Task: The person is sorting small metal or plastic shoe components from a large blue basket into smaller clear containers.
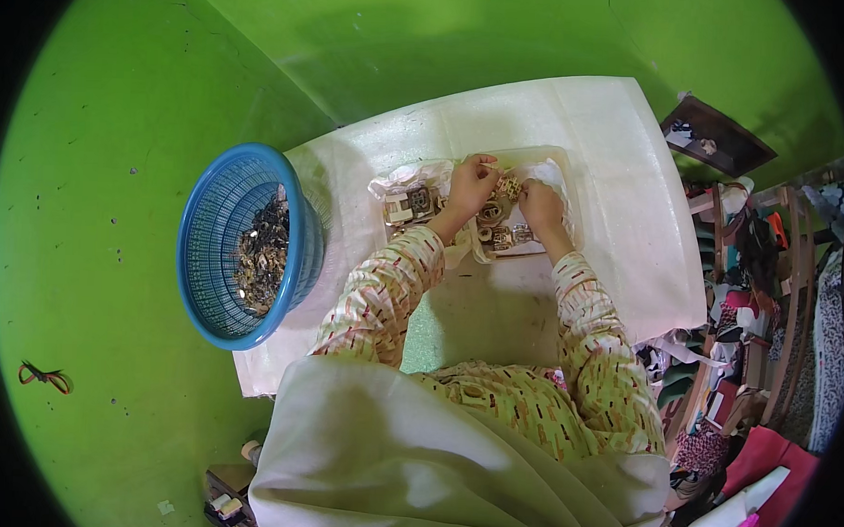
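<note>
Both hands are over a shallow clear plastic box lined with white paper or cloth. Between them is a small gold-brown openwork piece, too small to name. My left hand is closed, its thumb and fingers pinched at the left side of that piece. At the other side my right hand has curled fingers closed on its edge. Below the hands lie several beige and brown metal-looking pieces, among them a squarish one at the left and a small one near the front rim.
A blue plastic basket, partly filled with dark and gold-brown bits, stands at the table's left. A white cover lies on the table. Green walls rise behind and left. Cloth items and a wooden rack crowd the right side.
</note>
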Tool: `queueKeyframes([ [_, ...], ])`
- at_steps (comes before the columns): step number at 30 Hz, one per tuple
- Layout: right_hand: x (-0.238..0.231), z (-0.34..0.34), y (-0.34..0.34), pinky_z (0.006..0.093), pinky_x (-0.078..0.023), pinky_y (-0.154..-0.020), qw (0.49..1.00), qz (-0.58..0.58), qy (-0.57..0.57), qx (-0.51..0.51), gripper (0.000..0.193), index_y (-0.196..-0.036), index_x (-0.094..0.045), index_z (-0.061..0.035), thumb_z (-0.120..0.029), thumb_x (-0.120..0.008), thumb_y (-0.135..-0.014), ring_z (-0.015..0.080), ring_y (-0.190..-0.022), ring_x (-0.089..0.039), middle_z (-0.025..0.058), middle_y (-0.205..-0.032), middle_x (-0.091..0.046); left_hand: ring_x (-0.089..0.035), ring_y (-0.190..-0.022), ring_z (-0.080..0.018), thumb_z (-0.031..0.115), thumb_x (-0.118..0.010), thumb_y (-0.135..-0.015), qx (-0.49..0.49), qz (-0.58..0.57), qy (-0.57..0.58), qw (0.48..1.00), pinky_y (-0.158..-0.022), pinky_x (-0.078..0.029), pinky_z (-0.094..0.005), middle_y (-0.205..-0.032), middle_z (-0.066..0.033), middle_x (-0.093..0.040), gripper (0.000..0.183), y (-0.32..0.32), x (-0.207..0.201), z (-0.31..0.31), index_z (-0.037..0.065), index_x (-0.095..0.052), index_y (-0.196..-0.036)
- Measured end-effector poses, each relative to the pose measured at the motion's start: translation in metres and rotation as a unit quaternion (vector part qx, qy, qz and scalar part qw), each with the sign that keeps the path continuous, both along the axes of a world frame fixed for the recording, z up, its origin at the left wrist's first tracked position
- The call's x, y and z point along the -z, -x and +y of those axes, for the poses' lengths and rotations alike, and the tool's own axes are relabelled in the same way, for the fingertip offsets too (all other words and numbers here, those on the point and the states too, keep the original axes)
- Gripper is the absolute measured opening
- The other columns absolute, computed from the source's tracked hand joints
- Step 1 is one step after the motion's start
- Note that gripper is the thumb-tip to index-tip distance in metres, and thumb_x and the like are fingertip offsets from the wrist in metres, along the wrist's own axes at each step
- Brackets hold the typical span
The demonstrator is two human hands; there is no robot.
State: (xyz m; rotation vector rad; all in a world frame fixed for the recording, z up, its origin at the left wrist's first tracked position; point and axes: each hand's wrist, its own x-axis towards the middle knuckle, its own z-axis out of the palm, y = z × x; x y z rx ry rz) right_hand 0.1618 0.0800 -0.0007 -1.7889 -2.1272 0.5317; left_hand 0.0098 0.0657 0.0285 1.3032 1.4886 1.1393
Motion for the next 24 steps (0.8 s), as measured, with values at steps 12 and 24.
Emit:
queueKeyframes([
  [12, -0.025, 0.026, -0.027, 0.0263, -0.041, -0.055, 0.893, 0.427, 0.134, -0.049, 0.022, -0.09, -0.06, 0.0007, -0.017, -0.054, -0.079, 0.0124, -0.061, -0.053, 0.0069, -0.072, -0.06, -0.059, -0.06, -0.0104, 0.006, -0.059, -0.075, 0.035, -0.019, 0.008, 0.999, -0.052, -0.048, -0.0215, -0.072, -0.0064, -0.058, 0.023, -0.03, -0.013, 0.024, -0.004, -0.056, -0.096],
  [24, -0.005, 0.044, -0.039, 0.0309, -0.047, -0.068, 0.981, 0.131, 0.117, 0.077, 0.017, -0.082, -0.063, -0.0032, -0.013, -0.059, -0.068, 0.0219, -0.074, -0.061, 0.0139, -0.079, -0.063, -0.043, -0.1, -0.0227, 0.013, -0.051, -0.07, 0.171, 0.646, -0.146, 0.729, -0.087, -0.03, -0.0413, -0.101, -0.0076, -0.053, 0.024, -0.055, 0.005, 0.007, 0.007, -0.06, -0.091],
])
